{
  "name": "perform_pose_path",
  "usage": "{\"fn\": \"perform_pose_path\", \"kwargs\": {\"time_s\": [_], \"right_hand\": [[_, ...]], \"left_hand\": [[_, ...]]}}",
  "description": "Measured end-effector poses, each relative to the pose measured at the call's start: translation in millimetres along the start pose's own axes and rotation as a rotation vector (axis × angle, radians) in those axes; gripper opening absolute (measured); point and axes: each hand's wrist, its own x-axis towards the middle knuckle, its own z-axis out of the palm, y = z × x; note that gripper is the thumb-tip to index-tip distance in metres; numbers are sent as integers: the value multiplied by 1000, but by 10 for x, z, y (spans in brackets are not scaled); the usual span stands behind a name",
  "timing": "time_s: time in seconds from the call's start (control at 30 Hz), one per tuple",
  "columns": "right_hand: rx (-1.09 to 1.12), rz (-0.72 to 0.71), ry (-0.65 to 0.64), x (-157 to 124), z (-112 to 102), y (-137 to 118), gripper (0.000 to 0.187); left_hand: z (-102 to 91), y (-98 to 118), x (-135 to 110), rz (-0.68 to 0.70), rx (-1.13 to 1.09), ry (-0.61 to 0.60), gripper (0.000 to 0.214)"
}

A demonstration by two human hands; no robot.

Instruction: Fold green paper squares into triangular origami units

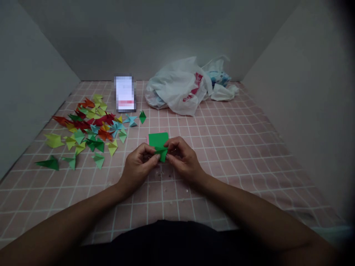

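Both hands meet over the middle of the pink checked cloth. My left hand and my right hand pinch a small folded green paper piece between their fingertips. Just behind that piece a flat green paper square lies on the cloth, close to the fingers. To the left a spread of several folded paper shapes in red, yellow, green and blue covers the cloth. One green folded shape lies apart from the pile.
A blurred upright card or screen stands at the back centre. White plastic bags are heaped at the back right. Grey walls enclose the cloth on the left, back and right.
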Motion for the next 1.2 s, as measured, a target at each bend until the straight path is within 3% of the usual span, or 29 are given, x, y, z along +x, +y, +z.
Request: {"fn": "perform_pose_path", "kwargs": {"time_s": [0.1,0.33,0.53,0.77,1.0,1.2], "right_hand": [[-49,-45,28,0,2,-48,16],[-78,-118,-72,19,-24,-71,9],[-88,-96,-88,15,-14,-45,11],[-161,-115,-149,27,-31,-70,18],[-114,61,-126,38,-50,-41,9],[-110,40,-173,36,-53,-48,8]], "left_hand": [[15,-15,-7,27,-12,44,21],[31,-28,-11,84,8,80,21],[19,-7,-7,82,96,44,17],[-17,5,13,235,273,16,6],[-16,-24,9,127,211,1,10],[-17,-26,24,93,168,3,13]]}}
